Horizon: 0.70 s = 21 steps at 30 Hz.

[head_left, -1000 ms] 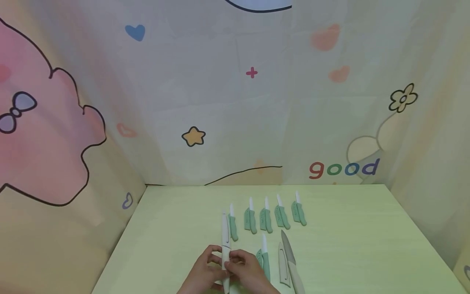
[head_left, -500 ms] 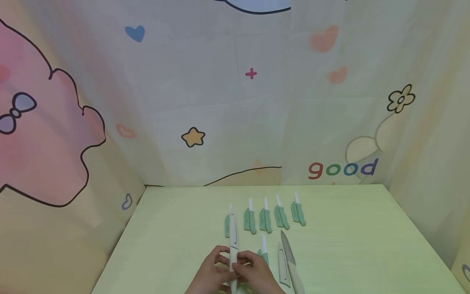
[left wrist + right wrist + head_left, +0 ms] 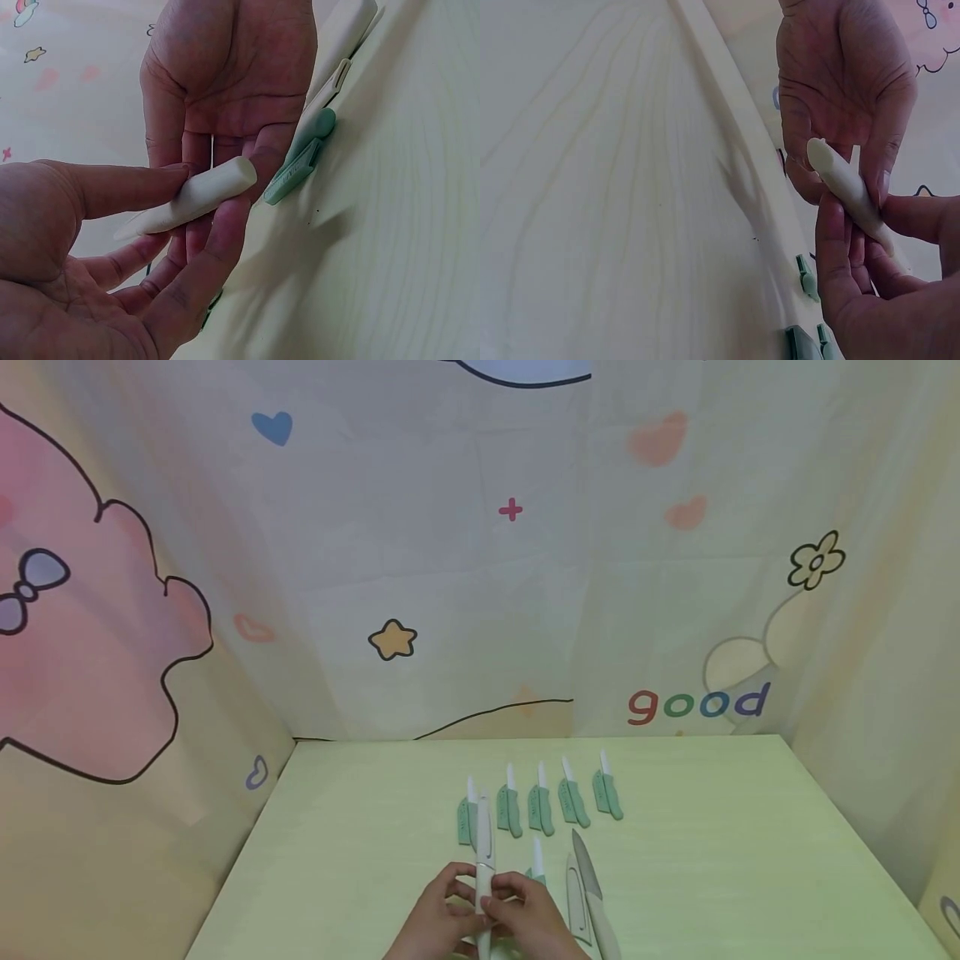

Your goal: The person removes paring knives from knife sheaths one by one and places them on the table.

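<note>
A cream-handled knife in its white sheath stands tip away from me, between both hands. My left hand grips the handle from the left, thumb across it. From the other side my right hand pinches the same handle. Both wrist views show the rounded handle end poking out between the fingers. Just right of the hands lies a bare steel-bladed knife with a cream handle, beside its empty sheath. A small green-handled knife is partly hidden behind my right hand.
Along the back of the pale table lies a row of several small green knives with white blades, among them one at the right end, each beside a green sheath. The leftmost green sheath sits just behind the held knife. A printed curtain closes the back.
Both hands have shifted a little to the right, carrying the sheathed knife along. It now covers less of the leftmost green sheath and more of the near green knife is hidden.
</note>
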Motion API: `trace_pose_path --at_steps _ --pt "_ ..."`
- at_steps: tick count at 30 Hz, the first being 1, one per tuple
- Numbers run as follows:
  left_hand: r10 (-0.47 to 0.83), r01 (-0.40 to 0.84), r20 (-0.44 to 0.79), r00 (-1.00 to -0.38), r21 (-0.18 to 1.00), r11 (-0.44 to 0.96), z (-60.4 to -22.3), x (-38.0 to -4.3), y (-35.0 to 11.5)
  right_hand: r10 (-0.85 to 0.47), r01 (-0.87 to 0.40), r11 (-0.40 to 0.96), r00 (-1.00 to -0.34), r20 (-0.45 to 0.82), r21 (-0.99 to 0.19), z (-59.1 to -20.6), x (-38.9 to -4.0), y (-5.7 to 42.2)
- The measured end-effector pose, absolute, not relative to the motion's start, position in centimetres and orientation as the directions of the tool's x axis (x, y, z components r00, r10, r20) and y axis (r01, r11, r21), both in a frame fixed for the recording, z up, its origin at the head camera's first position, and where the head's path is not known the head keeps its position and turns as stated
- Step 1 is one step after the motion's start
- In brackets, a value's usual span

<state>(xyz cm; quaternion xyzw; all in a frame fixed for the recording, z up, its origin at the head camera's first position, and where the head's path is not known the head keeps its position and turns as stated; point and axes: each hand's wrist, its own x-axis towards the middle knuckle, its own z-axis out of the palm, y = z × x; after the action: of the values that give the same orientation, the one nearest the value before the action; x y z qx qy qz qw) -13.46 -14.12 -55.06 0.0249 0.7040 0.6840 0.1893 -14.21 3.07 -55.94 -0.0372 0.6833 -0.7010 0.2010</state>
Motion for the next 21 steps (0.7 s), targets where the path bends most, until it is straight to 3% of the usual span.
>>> trace_pose_path --at_steps 21 --pt "0.350 -0.233 -0.234 -0.907 0.971 0.047 -54.79 -14.16 -14.53 -0.328 0.242 0.011 -0.916 -0.232 -0.970 -55.32 -14.11 3.40"
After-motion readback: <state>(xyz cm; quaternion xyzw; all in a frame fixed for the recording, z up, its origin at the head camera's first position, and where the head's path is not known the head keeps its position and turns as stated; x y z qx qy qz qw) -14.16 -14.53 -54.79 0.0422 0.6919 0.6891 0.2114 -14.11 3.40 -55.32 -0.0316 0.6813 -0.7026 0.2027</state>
